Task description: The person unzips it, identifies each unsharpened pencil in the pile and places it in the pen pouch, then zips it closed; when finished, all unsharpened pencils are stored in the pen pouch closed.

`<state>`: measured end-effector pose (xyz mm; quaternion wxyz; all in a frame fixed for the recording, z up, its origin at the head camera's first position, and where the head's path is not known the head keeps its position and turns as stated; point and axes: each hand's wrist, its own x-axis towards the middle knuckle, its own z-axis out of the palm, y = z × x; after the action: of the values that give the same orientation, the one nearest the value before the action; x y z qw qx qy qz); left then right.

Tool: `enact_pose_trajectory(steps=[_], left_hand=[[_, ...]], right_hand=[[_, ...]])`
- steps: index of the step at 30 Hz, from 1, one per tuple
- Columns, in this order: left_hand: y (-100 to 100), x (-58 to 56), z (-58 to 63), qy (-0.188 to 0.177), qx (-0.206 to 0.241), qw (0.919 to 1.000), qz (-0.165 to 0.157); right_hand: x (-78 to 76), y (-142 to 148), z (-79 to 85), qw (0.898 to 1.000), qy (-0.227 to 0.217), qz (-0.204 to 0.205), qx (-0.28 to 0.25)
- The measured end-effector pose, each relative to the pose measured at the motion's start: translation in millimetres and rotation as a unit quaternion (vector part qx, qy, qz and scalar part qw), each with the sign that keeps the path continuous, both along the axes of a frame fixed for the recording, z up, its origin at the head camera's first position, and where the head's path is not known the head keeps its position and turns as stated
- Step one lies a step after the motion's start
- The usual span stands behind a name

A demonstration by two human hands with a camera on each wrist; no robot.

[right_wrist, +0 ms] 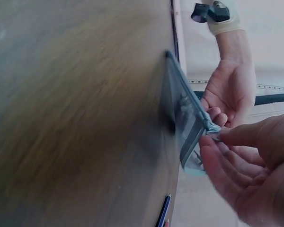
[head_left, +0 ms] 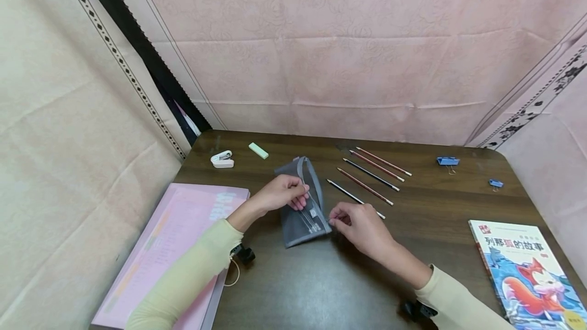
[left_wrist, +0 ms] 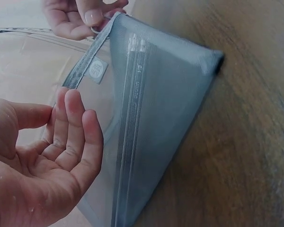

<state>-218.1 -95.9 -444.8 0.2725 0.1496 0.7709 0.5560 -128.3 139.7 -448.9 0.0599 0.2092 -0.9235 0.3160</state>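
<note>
A grey mesh zip pouch (head_left: 294, 229) is held at a tilt over the middle of the table. Through its mesh, slim pencils (left_wrist: 132, 94) with white ends show in the left wrist view. My left hand (head_left: 285, 193) pinches the pouch's zip edge between thumb and forefinger, other fingers loosely bent. My right hand (head_left: 363, 227) pinches the near right corner at the zip's end; in the right wrist view its thumb and fingertips close on that corner, partly hiding it. Just right of the pouch, several loose pencils (head_left: 367, 186) lie slanted on the table.
A white stapler-like item (head_left: 222, 160) and a pale green eraser (head_left: 259, 150) lie at the back left. Under my left forearm is a large pink book (head_left: 183, 228). Two blue binder clips, one larger (head_left: 447, 161), one smaller (head_left: 495, 183), and a picture book (head_left: 527, 269) sit at the right.
</note>
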Motion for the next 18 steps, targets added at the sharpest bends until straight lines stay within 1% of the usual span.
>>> enact_pose_trajectory(steps=[3,5,8,10,12,14,15,18], left_hand=[[-0.9,0.5,0.7,0.001,-0.003,1.0,0.0],[-1.1,0.6,1.4,0.004,-0.007,1.0,-0.001],[-0.8,0.4,2.1,0.004,-0.007,1.0,-0.001],[-0.5,0.1,2.4,0.003,-0.007,1.0,0.0],[-0.5,0.0,2.7,0.001,-0.008,1.0,0.002],[-0.5,-0.2,2.9,0.002,-0.01,0.9999,0.003],[-0.6,-0.4,3.1,0.003,-0.012,0.9999,0.005],[-0.7,-1.0,4.2,0.006,-0.012,0.9999,0.006]], right_hand=[[0.5,-0.6,-0.9,0.999,0.024,0.032,-0.003],[0.3,-1.6,-1.1,0.998,0.03,0.053,-0.011],[-0.8,-3.1,-1.0,0.998,0.022,0.058,-0.019],[-1.8,-2.9,-1.6,0.998,-0.01,0.057,-0.03],[-2.9,-1.9,-2.7,0.995,-0.06,0.063,-0.053],[-4.6,-0.1,-4.6,0.987,-0.117,0.071,-0.084],[-5.6,1.1,-5.7,0.981,-0.143,0.076,-0.103],[-8.8,5.0,-8.0,0.964,-0.202,0.081,-0.151]])
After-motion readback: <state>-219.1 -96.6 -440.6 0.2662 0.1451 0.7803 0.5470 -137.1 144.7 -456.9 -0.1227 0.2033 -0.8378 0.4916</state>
